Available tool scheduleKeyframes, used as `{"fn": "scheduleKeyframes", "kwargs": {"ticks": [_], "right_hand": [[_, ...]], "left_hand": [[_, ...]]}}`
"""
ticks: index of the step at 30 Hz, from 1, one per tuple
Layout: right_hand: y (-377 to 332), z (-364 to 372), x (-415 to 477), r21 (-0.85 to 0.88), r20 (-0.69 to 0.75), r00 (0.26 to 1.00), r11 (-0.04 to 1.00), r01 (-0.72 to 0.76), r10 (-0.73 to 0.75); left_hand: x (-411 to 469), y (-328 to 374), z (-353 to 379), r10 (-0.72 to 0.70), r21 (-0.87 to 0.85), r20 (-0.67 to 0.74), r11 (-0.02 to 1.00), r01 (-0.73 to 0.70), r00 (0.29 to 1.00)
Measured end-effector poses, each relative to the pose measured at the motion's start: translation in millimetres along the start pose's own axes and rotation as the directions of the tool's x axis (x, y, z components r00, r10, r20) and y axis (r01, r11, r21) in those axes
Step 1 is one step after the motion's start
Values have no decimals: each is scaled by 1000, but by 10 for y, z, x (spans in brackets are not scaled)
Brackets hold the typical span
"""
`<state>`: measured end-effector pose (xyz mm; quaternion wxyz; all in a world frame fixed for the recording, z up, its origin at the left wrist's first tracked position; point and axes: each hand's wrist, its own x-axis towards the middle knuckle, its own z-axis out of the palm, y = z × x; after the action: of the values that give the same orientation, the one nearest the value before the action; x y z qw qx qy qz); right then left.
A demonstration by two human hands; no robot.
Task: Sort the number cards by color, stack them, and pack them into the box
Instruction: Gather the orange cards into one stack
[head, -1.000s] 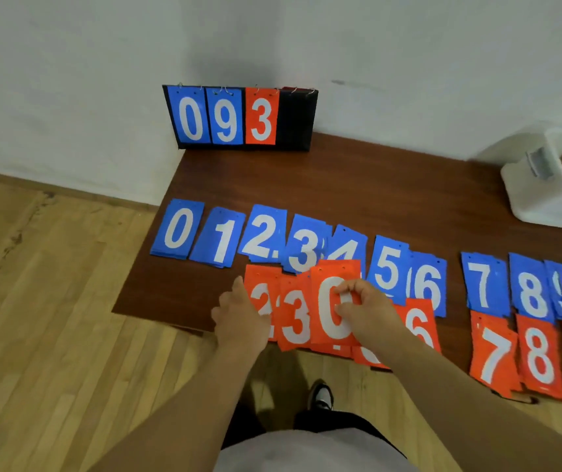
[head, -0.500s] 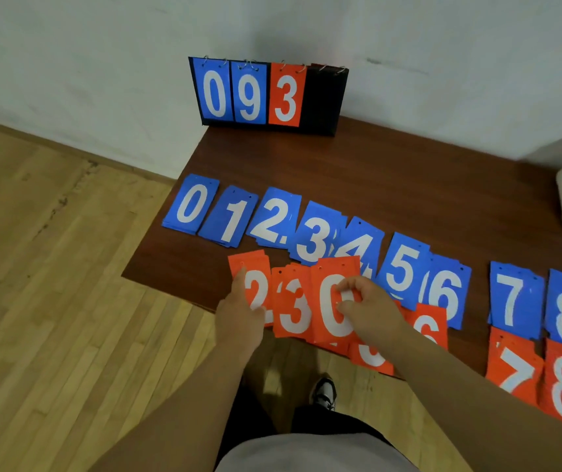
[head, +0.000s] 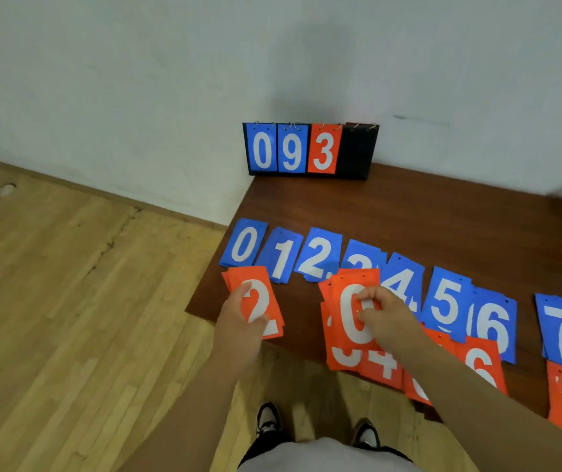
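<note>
Left hand: the left hand (head: 240,321) grips a small pile of red 2 cards (head: 260,301), thumb across the face. It holds them over the near-left corner of the surface (head: 443,226), just in front of the blue 0 and 1.
Right hand: the right hand (head: 387,318) pinches the red 0 cards (head: 347,321) at mid-face between thumb and fingertips, lifted above the red 3 and 4.
Blue row: the blue cards (head: 318,257) lie in number order from 0 to 7, overlapping in places. The 3 is half hidden behind the red 0.
Red row: the red cards on the surface (head: 383,366) show 3, 4, 6 and 7 along the near edge, and some overhang it. One is covered by the right forearm.
Done, by my reading: the colours are separated into two rows.
Left to do: neither colour is gathered into one stack and nothing is packed. The box is not clearly in view.
Scoreboard stand: the scoreboard stand (head: 358,151) at the wall carries 0, 9 and 3 on rings.
</note>
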<state>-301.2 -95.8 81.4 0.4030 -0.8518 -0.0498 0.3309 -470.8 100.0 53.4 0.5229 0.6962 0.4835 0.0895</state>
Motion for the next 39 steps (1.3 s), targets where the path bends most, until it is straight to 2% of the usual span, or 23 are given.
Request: {"fn": "scheduleKeyframes", "kwargs": {"ticks": [4,6,10,15,19,23,29,32,35,37,39], "right_hand": [[-549,157,-96,181,2,998,982,62,-64],[-822,199,-141,331,-26,994,937,108,-105],[-1380,169,-313,667,53,990,743,65,-134],[-1756,144,-530,811,57,968,577,98,-244],[-1828,149,-562,797,-42,969,576,180,-245],[-1783,120,-579,690,-65,963,685,233,-262],[-1533,-17,-581,619,-60,963,747,243,-263],[-1311,-191,-555,575,-92,965,778,251,-244],[-1050,-342,-504,459,-176,969,857,235,-172],[-816,-420,-435,325,-250,961,925,196,-115],[-573,-509,-378,223,-276,960,969,107,-42]], "left_hand": [[74,442,-415,143,23,13,989,-144,990],[114,660,-589,226,22,26,974,-226,974],[167,1069,-838,323,-116,53,942,-315,945],[116,1516,-922,450,-225,137,882,-414,883],[42,1751,-860,577,-325,196,801,-503,793],[-19,1865,-696,664,-432,284,733,-526,692],[38,1800,-370,629,-471,535,776,-419,564],[5,1794,-179,561,-402,605,828,-391,565],[12,1701,112,474,-290,653,877,-383,591],[55,1587,346,398,-137,640,901,-412,657],[142,1390,600,302,20,582,923,-385,755]]}}
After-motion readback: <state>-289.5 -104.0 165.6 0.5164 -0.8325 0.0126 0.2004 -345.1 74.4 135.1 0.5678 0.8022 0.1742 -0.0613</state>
